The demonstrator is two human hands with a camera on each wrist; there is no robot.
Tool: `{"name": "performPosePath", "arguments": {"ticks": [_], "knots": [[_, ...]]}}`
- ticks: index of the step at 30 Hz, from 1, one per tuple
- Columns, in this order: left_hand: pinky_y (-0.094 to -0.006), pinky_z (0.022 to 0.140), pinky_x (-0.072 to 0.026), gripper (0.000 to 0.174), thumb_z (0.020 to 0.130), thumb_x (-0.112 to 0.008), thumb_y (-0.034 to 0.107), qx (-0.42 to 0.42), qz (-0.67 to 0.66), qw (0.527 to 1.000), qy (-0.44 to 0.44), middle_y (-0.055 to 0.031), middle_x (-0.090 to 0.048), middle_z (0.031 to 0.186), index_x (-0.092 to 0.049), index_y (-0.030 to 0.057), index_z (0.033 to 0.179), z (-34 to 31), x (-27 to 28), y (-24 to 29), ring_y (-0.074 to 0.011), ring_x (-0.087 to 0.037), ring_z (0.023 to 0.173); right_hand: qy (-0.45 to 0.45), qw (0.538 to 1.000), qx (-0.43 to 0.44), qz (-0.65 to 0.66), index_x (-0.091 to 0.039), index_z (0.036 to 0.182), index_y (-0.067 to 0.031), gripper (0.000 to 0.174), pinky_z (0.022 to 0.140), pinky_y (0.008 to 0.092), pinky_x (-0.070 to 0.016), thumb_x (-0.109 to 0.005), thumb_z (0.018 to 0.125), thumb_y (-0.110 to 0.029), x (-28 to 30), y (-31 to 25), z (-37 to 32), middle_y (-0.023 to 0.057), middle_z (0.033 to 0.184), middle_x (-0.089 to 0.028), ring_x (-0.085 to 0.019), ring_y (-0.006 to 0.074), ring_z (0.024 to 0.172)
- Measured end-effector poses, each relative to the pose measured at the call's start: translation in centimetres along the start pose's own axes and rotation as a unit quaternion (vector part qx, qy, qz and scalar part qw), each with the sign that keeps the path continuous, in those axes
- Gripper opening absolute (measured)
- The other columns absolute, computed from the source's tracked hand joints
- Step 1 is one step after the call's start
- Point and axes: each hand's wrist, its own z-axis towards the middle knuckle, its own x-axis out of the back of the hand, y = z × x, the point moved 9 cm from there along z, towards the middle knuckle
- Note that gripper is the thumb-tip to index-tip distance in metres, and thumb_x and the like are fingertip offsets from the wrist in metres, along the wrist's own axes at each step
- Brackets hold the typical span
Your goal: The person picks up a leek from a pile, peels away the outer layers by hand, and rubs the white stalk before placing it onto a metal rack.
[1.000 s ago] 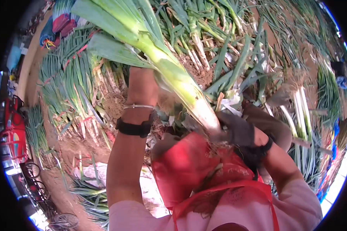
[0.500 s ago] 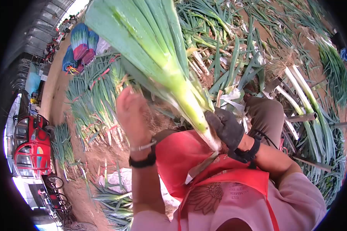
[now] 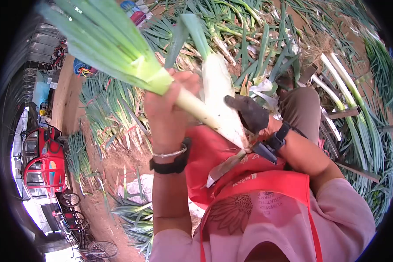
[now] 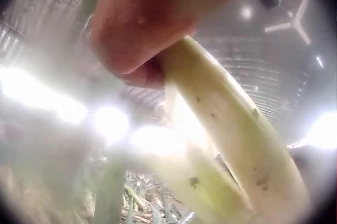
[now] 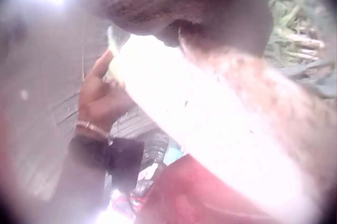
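A large leek slants across the person's front, its green leaves fanned toward the upper left and its white base over the lap. The bare left hand grips the stalk just below the leaves; in the left wrist view its curled finger lies round the pale shaft. A broad white outer layer stands apart from the shaft, with a drooping green leaf on top. Near the base, the dark-gloved right hand pinches this layer at its edge. A narrow grey-brown blade-like strip lies over the red apron by the leek's base.
Bundled leeks lie on the dirt floor at left, loose ones beyond the knees. At right, several leeks lie across a metal rack. A red vehicle and a bicycle stand far left.
The left hand has come from beside the leek onto its stalk. The outer layer has parted from the shaft toward the right. The leaf fan has swung to the left.
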Motion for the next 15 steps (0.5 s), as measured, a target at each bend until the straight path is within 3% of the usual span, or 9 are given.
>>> {"name": "performPosePath", "arguments": {"ticks": [1, 2, 4, 6, 7, 10, 11, 12, 15], "knots": [[-0.0379, 0.082, -0.0504, 0.037, 0.088, -0.055, 0.007, -0.011, -0.048, 0.999, -0.012, -0.0135, -0.059, 0.1, -0.042, -0.0015, 0.122, 0.3, 0.5, 0.4, -0.0229, -0.061, 0.09, -0.064, 0.996, 0.0, 0.055, -0.061, 0.106, -0.0006, 0.034, 0.075, 0.0319, -0.0513, -0.049, 0.095, -0.031, -0.9, -0.6, 0.5, 0.0075, 0.092, -0.067, -0.064, 0.0147, 0.082], [-0.0366, 0.08, -0.0514, 0.04, 0.087, -0.053, 0.004, -0.021, -0.102, 0.994, -0.034, -0.0149, -0.06, 0.099, -0.04, -0.0026, 0.124, 0.9, 0.5, 0.6, -0.0225, -0.062, 0.089, -0.073, 0.983, 0.061, -0.158, -0.059, 0.112, 0.0003, 0.034, 0.079, 0.0296, -0.0507, -0.053, 0.093, -0.027, -0.7, -1.7, 1.5, 0.0077, 0.1, -0.066, -0.064, 0.0143, 0.088], [-0.0377, 0.084, -0.0504, 0.038, 0.091, -0.051, 0.008, -0.066, -0.207, 0.966, -0.137, -0.0131, -0.058, 0.103, -0.04, -0.0005, 0.126, 1.5, 0.9, 2.0, -0.0213, -0.06, 0.094, -0.075, 0.987, 0.138, 0.039, -0.058, 0.114, -0.0008, 0.031, 0.08, 0.0292, -0.0503, -0.056, 0.092, -0.023, -2.9, -3.0, 1.7, 0.0069, 0.102, -0.065, -0.063, 0.0145, 0.089], [-0.0381, 0.082, -0.0505, 0.036, 0.094, -0.049, 0.013, -0.118, -0.138, 0.979, -0.093, -0.0109, -0.057, 0.106, -0.04, 0.0016, 0.127, 1.7, 1.4, 4.5, -0.0197, -0.059, 0.092, -0.135, 0.972, 0.097, 0.168, -0.057, 0.117, -0.0031, 0.033, 0.092, 0.0283, -0.0448, -0.061, 0.09, -0.022, -4.7, -2.8, 2.6, 0.0046, 0.112, -0.06, -0.058, 0.0123, 0.1], [-0.0382, 0.079, -0.0509, 0.037, 0.096, -0.049, 0.021, -0.114, -0.091, 0.989, 0.026, -0.0085, -0.057, 0.101, -0.041, 0.0033, 0.128, 1.6, 2.0, 5.0, -0.0186, -0.058, 0.087, -0.124, 0.971, 0.072, 0.189, -0.055, 0.119, -0.0023, 0.034, 0.089, 0.0297, -0.046, -0.06, 0.091, -0.022, -4.6, -2.7, 3.1, 0.0059, 0.111, -0.061, -0.059, 0.0135, 0.098], [-0.0384, 0.077, -0.0511, 0.043, 0.097, -0.049, 0.031, -0.096, -0.063, 0.99, 0.087, -0.0074, -0.058, 0.097, -0.04, 0.005, 0.13, 2.3, 3.3, 5.1, -0.018, -0.058, 0.084, -0.078, 0.98, 0.167, 0.068, -0.054, 0.119, -0.0013, 0.035, 0.086, 0.0301, -0.0472, -0.058, 0.092, -0.022, -4.5, -6.0, 2.0, 0.0065, 0.11, -0.061, -0.06, 0.0139, 0.096], [-0.0345, 0.068, -0.0509, 0.043, 0.097, -0.047, 0.04, -0.1, -0.049, 0.983, 0.147, -0.0042, -0.056, 0.09, -0.045, 0.0063, 0.123, 2.7, 4.3, 4.9, -0.0159, -0.055, 0.074, -0.059, 0.978, 0.198, 0.027, -0.054, 0.119, -0.0009, 0.035, 0.085, 0.0302, -0.0476, -0.057, 0.092, -0.022, -4.6, -7.2, 1.6, 0.0067, 0.11, -0.062, -0.06, 0.0141, 0.095], [-0.0345, 0.068, -0.0509, 0.043, 0.097, -0.047, 0.04, -0.1, -0.052, 0.983, 0.148, -0.0042, -0.056, 0.09, -0.045, 0.0063, 0.123, 4.0, 5.8, 4.7, -0.0159, -0.055, 0.074, -0.074, 0.974, 0.198, 0.076, -0.054, 0.118, -0.001, 0.034, 0.083, 0.0305, -0.0482, -0.055, 0.093, -0.023, -5.3, -7.8, 1.7, 0.0069, 0.108, -0.062, -0.061, 0.0151, 0.093], [-0.0266, 0.056, -0.0438, 0.037, 0.095, -0.049, 0.044, -0.066, -0.144, 0.985, 0.065, -0.0012, -0.05, 0.077, -0.048, 0.0074, 0.099, 7.9, 11.2, 4.2, -0.0112, -0.047, 0.064, -0.122, 0.952, 0.165, 0.228, -0.053, 0.117, -0.0019, 0.033, 0.079, 0.0326, -0.0503, -0.055, 0.093, -0.023, -6.9, -8.0, 1.7, 0.0084, 0.104, -0.062, -0.062, 0.018, 0.09]]}}
